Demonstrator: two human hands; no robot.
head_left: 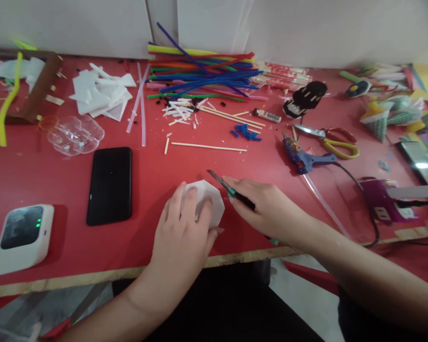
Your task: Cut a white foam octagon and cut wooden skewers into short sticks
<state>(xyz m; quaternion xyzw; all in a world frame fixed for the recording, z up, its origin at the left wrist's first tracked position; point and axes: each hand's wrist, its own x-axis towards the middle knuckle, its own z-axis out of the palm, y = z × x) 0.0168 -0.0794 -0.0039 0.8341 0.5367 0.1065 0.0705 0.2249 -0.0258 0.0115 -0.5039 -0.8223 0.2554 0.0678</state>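
My left hand (185, 225) is closed over a white many-sided piece (217, 205) of card or board. Its fingers lie across the top and left of the piece, and the thumb is at the lower right. In my right hand (267, 204) is a utility knife (243, 198) with a dark handle and green slider. The blade points up and left, just beyond the upper right edge of the white piece. Beyond both hands lie a long thin wooden stick (209, 147) and a short stick piece (166, 146).
A black phone (109, 185) and a white device (24, 239) lie left on the red table (157, 173). Colourful pipe cleaners (203, 71) and white scraps (100, 95) are at the back. A glue gun (303, 156) with cord and scissors (328, 137) are on the right.
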